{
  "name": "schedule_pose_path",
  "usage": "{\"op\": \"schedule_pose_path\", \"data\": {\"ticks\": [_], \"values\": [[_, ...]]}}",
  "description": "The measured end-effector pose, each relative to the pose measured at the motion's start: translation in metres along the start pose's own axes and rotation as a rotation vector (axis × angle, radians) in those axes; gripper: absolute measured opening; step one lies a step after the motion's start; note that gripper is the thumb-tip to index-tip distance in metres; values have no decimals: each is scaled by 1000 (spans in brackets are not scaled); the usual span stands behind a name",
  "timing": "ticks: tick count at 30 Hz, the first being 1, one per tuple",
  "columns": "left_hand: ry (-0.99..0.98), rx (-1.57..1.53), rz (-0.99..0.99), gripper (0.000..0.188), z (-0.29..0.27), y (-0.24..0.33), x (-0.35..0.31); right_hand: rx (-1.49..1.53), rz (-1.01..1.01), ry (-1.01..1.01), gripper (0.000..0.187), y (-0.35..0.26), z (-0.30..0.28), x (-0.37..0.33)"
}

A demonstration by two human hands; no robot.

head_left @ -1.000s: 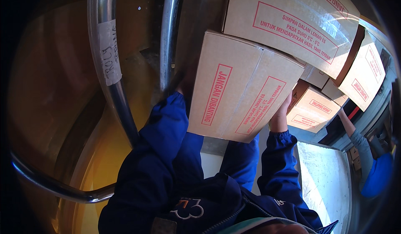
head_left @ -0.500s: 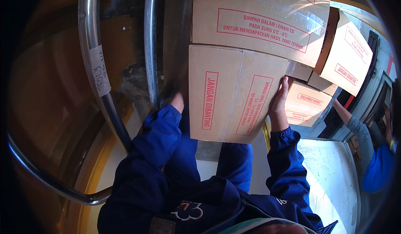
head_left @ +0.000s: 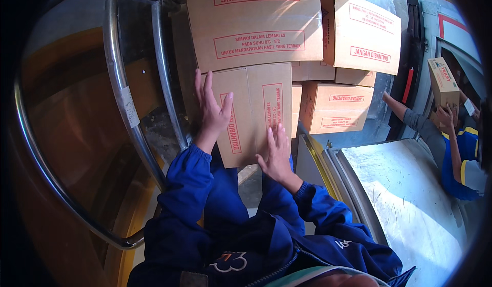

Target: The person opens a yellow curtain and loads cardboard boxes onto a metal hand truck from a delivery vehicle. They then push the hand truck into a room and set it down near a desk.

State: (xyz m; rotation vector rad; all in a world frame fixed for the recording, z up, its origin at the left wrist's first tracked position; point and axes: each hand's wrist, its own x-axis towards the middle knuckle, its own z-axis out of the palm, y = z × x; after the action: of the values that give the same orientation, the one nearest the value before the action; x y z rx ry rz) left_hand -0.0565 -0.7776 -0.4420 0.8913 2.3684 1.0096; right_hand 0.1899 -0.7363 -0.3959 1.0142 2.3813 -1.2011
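Note:
In front of my legs stands a brown cardboard box [head_left: 252, 113] with red printed frames and a seam running down its top. Spread fingers of my left hand [head_left: 212, 114] lie over its left side, near the far corner. Toward the near right part of the same box, my right hand [head_left: 277, 156] rests with its fingers apart and fingertips on the cardboard. Neither hand is wrapped round anything. Just beyond, a larger brown carton [head_left: 256, 25] overhangs the far edge of this box.
More cartons [head_left: 338, 107] are stacked at the right, one of them tilted [head_left: 365, 33]. Steel tube rails [head_left: 120, 77] rise on my left. A pale metal plate [head_left: 405, 184] lies at the right, where a co-worker's hand [head_left: 447, 117] holds a small brown box [head_left: 443, 82].
My hands have shifted from gripping the box's two sides to lying spread on it. The box sits further left in view. The co-worker's small box has come into sight.

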Motion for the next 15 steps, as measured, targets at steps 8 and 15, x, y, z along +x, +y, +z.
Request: {"op": "schedule_pose_path", "data": {"ticks": [8,15], "values": [[-545,551,-106,102,10,32,9,6,109,-260,93,-19,-5,-96],[-398,426,57,99,6,8,-7,37,56,-163,89,-31,3,-89]]}}
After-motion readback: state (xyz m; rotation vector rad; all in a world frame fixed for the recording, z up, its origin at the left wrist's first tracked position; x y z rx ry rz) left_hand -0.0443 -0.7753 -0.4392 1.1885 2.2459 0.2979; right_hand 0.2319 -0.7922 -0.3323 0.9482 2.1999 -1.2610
